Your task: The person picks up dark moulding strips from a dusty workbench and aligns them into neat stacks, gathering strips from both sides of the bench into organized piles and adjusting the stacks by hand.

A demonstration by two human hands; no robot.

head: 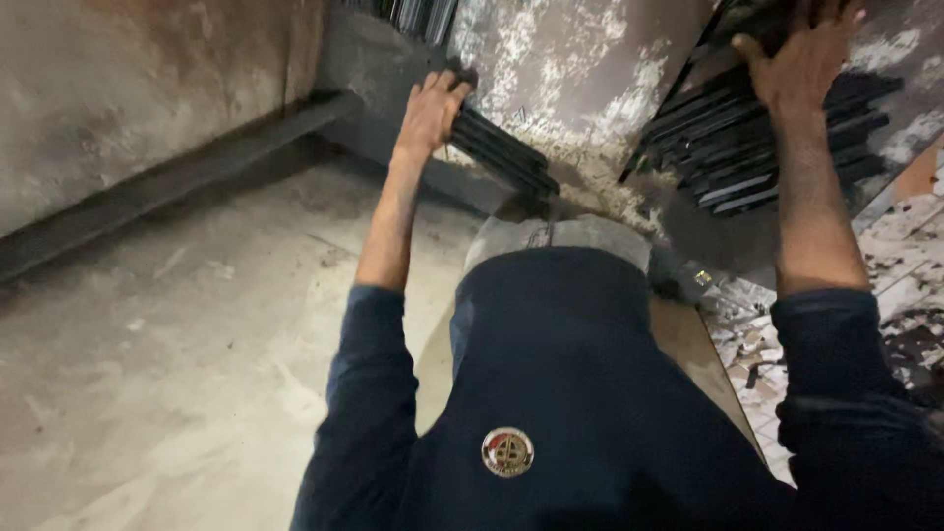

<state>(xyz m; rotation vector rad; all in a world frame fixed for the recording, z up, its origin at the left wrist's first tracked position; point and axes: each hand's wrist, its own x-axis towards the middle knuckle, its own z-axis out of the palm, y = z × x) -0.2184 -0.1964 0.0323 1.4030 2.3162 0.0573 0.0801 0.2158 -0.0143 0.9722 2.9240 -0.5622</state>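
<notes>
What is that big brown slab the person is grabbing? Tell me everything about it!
The slab is a large, flat, brown sheet, looks like stone or tile, blotched with whitish dusty patches. It stands tilted, leaning among stacks of dark slabs seen edge-on. The left hand grips its left edge and the right hand reaches to the slabs at its right. Its lower part is hidden behind the person's body.

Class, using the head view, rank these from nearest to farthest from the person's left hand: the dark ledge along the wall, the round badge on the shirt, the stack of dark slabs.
1. stack of dark slabs, under the left hand.
2. dark ledge, leftward along the wall.
3. round badge, lowest, on the shirt.
</notes>
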